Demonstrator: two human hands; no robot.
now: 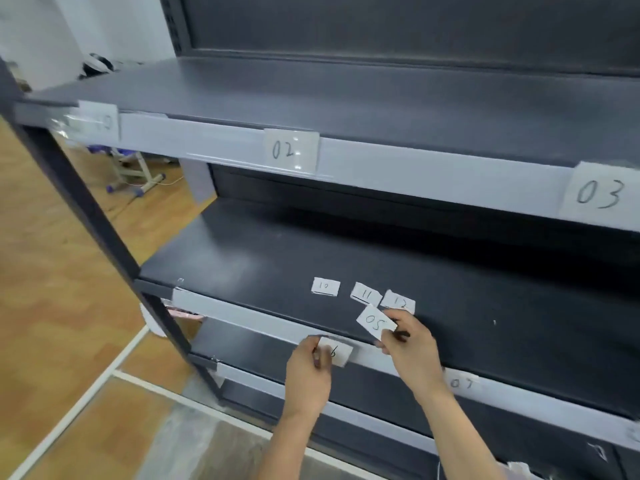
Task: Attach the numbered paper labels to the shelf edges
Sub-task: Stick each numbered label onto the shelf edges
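Observation:
My right hand pinches a white paper label marked 05 just above the front edge of the middle shelf. My left hand holds a label against that grey edge strip; its number is partly hidden by my fingers. Three loose labels lie on the middle shelf: 10, 11 and 12. Another label sits on the same edge to the right. On the top shelf edge are labels 02 and 03, and a blurred one at far left.
The dark metal shelving unit has a slanted black upright post at left. A lower shelf edge runs beneath my hands. Wooden floor with white tape lines lies to the left, with a wheeled stand beyond.

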